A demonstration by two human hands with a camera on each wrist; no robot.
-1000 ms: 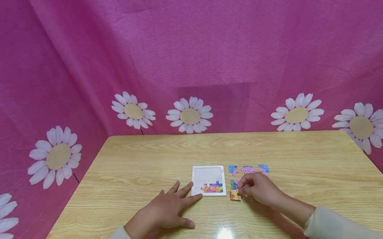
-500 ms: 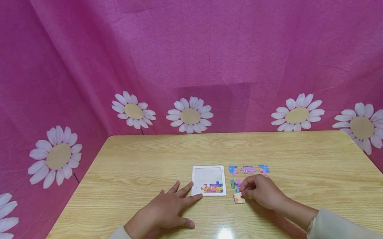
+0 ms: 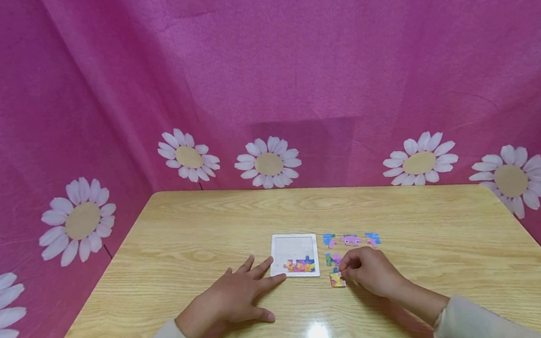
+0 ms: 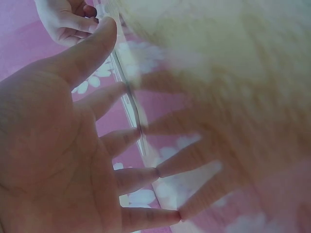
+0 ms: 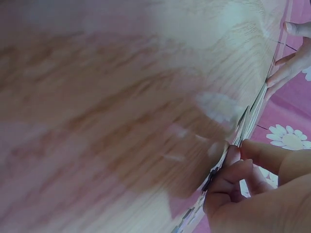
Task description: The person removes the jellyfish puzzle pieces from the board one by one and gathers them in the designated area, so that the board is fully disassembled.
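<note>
In the head view, my right hand (image 3: 371, 272) pinches a yellow jigsaw piece (image 3: 336, 279) with a blue knob between thumb and fingertips, right of the white puzzle tray (image 3: 315, 256). The right wrist view shows the thumb and fingertips (image 5: 233, 154) together low over the table. My left hand (image 3: 240, 294) lies with its fingers spread, two fingertips at the tray's left edge and near corner. From below, its palm (image 4: 63, 145) fills the left wrist view. Joined yellow, pink and blue pieces (image 3: 300, 265) sit along the tray's near side.
Several loose jigsaw pieces lie right of the tray, including a pink one with eyes (image 3: 351, 240), a blue corner piece (image 3: 373, 237) and a green and pink piece (image 3: 332, 259). Behind the wooden table (image 3: 207, 223) hangs a pink curtain (image 3: 291, 70) with daisies.
My right hand has moved slightly right and nearer, shifting the yellow piece with it and turning it so that its blue knob shows. The left hand and tray have stayed still.
</note>
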